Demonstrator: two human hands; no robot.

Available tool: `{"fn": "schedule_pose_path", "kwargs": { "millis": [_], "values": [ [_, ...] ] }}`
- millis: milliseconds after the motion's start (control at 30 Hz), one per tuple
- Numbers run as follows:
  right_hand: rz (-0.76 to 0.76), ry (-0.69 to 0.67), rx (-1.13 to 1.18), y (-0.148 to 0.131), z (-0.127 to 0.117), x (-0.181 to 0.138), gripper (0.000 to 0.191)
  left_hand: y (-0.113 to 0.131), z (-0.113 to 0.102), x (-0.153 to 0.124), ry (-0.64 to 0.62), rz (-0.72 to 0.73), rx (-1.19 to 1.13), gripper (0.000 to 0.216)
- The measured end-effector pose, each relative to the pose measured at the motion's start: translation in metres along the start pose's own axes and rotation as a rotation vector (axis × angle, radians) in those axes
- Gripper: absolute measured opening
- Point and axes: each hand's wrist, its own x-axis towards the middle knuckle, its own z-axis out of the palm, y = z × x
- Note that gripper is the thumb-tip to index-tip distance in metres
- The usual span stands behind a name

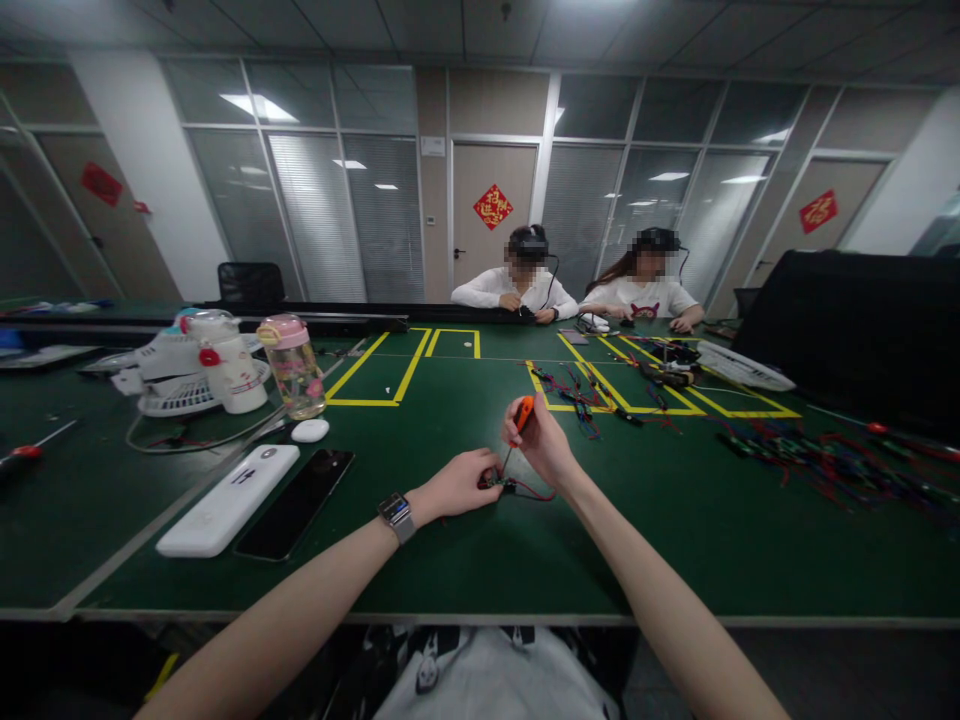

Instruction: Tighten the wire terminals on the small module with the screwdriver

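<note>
My right hand (541, 440) is closed round the orange handle of a screwdriver (524, 414). Its thin shaft slants down to a small circuit board with wires (493, 481) on the green table. Whether the tip touches the board I cannot tell. My left hand (466, 480), with a watch (396, 515) on the wrist, rests on the table with its fingers curled round the board, hiding part of it. A red wire (536, 497) loops out from the board to the right, below my right hand.
Left of my arms lie a black phone (296, 504), a white power bank (229, 502) and a white earbud case (310, 431). Bottles (292, 365) stand behind them. Wired boards lie in piles (840, 462) at the right. Two people sit across the green table (420, 440).
</note>
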Motion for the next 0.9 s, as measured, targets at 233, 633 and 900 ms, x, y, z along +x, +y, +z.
{"fn": "schedule_pose_path", "kwargs": {
  "millis": [233, 633, 900],
  "values": [
    [-0.006, -0.051, 0.018, 0.0016, 0.0014, -0.0019, 0.042, 0.0007, -0.0006, 0.0000, 0.003, 0.010, 0.005, 0.010],
    [0.011, -0.031, -0.014, -0.0020, -0.0008, -0.0011, 0.041, -0.0003, 0.0003, -0.0005, 0.010, 0.025, -0.007, 0.007],
    [0.001, -0.061, 0.013, 0.0021, 0.0037, -0.0043, 0.039, -0.0010, -0.0004, -0.0006, 0.005, 0.024, -0.003, 0.009]
  ]
}}
